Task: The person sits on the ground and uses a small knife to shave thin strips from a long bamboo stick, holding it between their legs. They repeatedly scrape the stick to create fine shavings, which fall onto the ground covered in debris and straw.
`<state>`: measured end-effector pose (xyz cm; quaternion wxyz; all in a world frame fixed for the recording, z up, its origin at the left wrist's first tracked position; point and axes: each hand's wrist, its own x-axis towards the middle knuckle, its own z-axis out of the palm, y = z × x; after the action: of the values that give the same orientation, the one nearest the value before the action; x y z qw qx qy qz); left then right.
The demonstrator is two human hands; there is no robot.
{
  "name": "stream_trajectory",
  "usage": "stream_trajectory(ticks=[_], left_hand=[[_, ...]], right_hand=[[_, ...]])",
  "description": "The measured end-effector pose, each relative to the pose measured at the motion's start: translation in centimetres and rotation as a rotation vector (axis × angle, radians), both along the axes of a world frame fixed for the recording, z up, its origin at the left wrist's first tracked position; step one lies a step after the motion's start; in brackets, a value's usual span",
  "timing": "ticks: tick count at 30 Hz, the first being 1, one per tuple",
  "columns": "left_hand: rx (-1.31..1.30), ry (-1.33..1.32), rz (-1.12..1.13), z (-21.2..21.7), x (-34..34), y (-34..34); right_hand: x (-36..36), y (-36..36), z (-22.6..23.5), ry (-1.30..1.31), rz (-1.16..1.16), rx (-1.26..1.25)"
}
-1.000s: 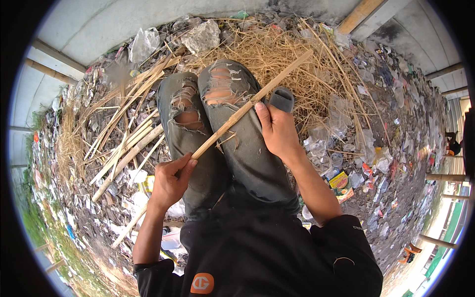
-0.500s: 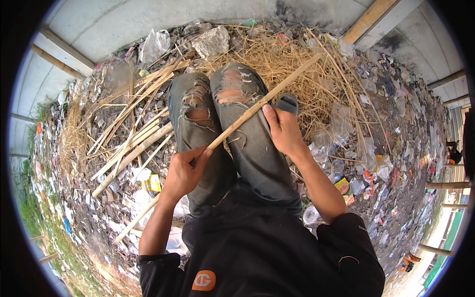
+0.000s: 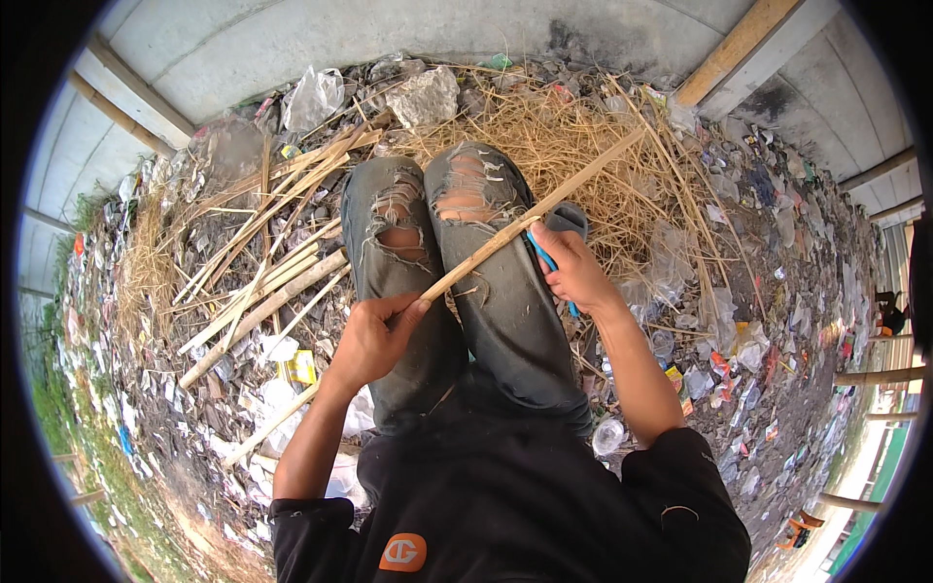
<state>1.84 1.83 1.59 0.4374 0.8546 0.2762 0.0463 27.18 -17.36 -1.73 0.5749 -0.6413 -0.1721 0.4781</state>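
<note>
Wooden strip [image 3: 486,255]: left hand [image 3: 373,337] pinching, right hand [image 3: 577,272] clasping blue handle [image 3: 541,254].

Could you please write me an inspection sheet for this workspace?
Surface: ground strewn with litter.
Job's things: wooden stick, held slantwise over torn trousers; blue tool, mostly hidden.
Clutter: loose sticks at left; straw, pale rock and clear plastic ahead.
Grips: left grip closed on the stick's near end; right grip closed on the blue tool, beside the stick.
Cables: nothing seen.
Surroundings: grey wall, wooden beam.
</note>
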Motion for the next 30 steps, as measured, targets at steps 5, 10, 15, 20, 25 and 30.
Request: stream_trajectory(ticks=[5, 10, 15, 20, 25, 30], left_hand=[[-0.029, -0.035, -0.005, 0.0, 0.0, 0.1], [0.051, -0.022, -0.018, 0.8, 1.0, -0.7], [-0.007, -0.023, -0.003, 0.6, 0.9, -0.6], [-0.036, 0.001, -0.006, 1.0, 1.0, -0.4], [-0.018, -0.077, -0.017, -0.1, 0.9, -0.3], [0.014, 0.01, -0.026, 0.8, 1.7, -0.5]], right_hand=[[0.6, -0.1, -0.5, -0.178, 0.006, -0.037], [-1.6, 1.2, -0.8, -0.797, -0.187, -0.049], [-0.9, 0.5, -0.2, -0.227, -0.103, -0.045], [1.0, -0.3, 0.0, 0.11, 0.06, 0.024], [0.5, -0.3, 0.3, 0.071, -0.003, -0.008], [-1.5, 0.7, -1.0, -0.74, -0.155, -0.01]])
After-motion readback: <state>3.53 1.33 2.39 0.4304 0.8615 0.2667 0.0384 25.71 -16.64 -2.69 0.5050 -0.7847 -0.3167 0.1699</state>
